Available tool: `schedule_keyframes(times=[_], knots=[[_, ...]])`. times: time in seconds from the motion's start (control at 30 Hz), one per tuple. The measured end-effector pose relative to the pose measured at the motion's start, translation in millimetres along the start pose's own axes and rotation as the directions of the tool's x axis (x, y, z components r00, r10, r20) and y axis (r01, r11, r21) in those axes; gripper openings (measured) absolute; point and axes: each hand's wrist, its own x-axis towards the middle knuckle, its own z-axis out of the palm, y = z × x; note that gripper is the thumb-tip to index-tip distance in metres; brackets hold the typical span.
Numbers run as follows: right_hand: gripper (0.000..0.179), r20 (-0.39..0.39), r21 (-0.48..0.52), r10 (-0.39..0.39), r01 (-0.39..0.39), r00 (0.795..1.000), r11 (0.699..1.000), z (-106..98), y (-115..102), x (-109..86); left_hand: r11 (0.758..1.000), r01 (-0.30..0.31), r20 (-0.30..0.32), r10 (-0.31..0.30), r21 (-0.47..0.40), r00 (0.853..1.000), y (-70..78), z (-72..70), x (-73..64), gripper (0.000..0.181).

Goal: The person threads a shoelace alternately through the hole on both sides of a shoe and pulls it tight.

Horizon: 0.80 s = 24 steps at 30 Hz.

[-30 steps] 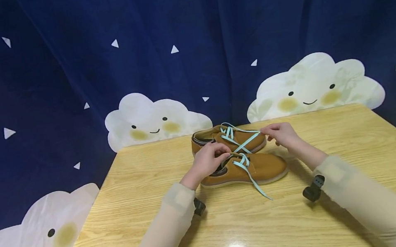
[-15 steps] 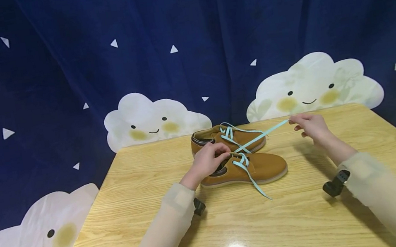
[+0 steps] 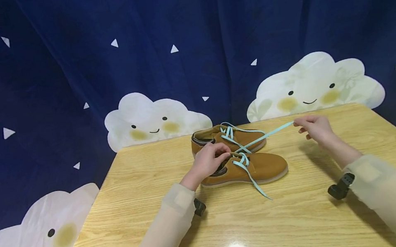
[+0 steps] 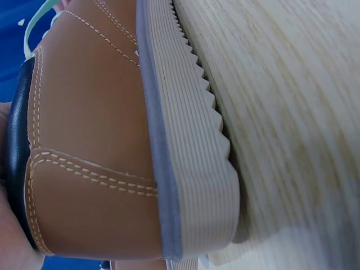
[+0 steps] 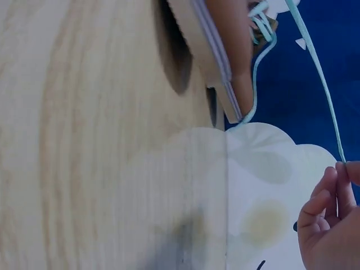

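A near brown shoe [image 3: 268, 165] lies sole down, toe to the right, with light blue laces through its eyelets. My left hand [image 3: 208, 159] pinches the shoe at its opening, near the tongue; the exact grip is hidden. Its brown side [image 4: 93, 118] and pale ridged sole fill much of the left wrist view. My right hand [image 3: 317, 129], off to the right, pinches one light blue shoelace [image 3: 273, 132] between thumb and fingertips. That lace runs straight from the near shoe across the second one. Its other lace end [image 3: 259, 188] hangs down onto the table.
A matching brown shoe [image 3: 256, 137] stands just behind, its own blue laces loose over its toe. Both rest on a light wooden table [image 3: 256, 224]. Right behind the table's back edge hangs a dark blue curtain [image 3: 155, 29] with white clouds.
My right hand has moved to the right, drawing the shoelace out into a longer straight line, and has dipped slightly since the half-second-old frame. The left hand and both shoes have stayed put.
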Motion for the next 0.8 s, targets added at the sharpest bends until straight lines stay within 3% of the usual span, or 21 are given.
schedule_keyframes(times=[0.2,0.57,0.8], knots=[[0.049,0.095,-0.122,-0.003,0.014,0.996,0.992,13,7,0.7,1.0,0.01,-0.004,-0.01,0.007,1.0,0.3,-0.6,-0.2,0.006],[0.043,0.251,-0.245,0.027,0.036,0.968,0.969,29,19,-4.4,0.999,0.01,0.016,-0.009,-0.034,1.0,4.4,1.0,2.1,0.006],[0.038,0.259,-0.296,-0.038,0.116,0.965,0.948,28,15,-7.1,0.999,0.012,0.011,-0.012,-0.036,1.0,3.5,0.4,1.8,0.006]])
